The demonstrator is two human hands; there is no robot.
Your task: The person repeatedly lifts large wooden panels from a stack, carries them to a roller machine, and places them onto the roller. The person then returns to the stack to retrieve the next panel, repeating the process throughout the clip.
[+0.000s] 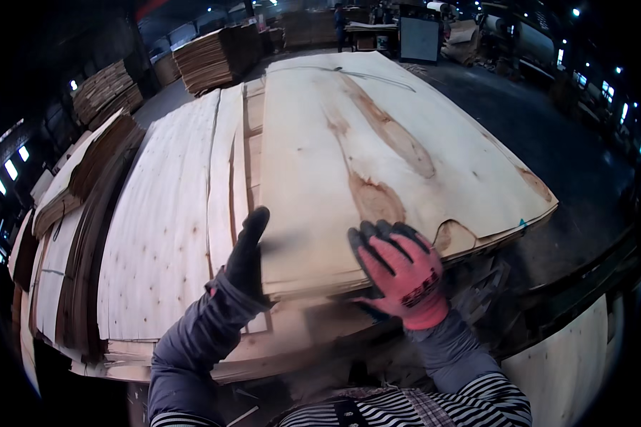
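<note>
A broad pale wood veneer sheet (299,199) with brown knot stains tops a stack before me. My right hand (406,281), in a pink glove with black fingertips, lies over the sheet's near edge, its fingers stretched forward and slightly apart. On the left, my left hand (245,257) is turned edge-on with its dark glove palm showing. Its fingers extend upward beside the sheet's left edge, and nothing shows in its grasp; whether it touches the wood I cannot tell. Further left lies a whiter veneer sheet (160,228) with small knots, next to narrow strips (223,181).
Stacked sheets (89,167) stand at the far left, and a tall veneer pile (217,57) sits behind. A pale board (563,363) is at lower right. Dark floor (548,135) runs along the right side. A person (340,27) stands far back near a white panel (419,39).
</note>
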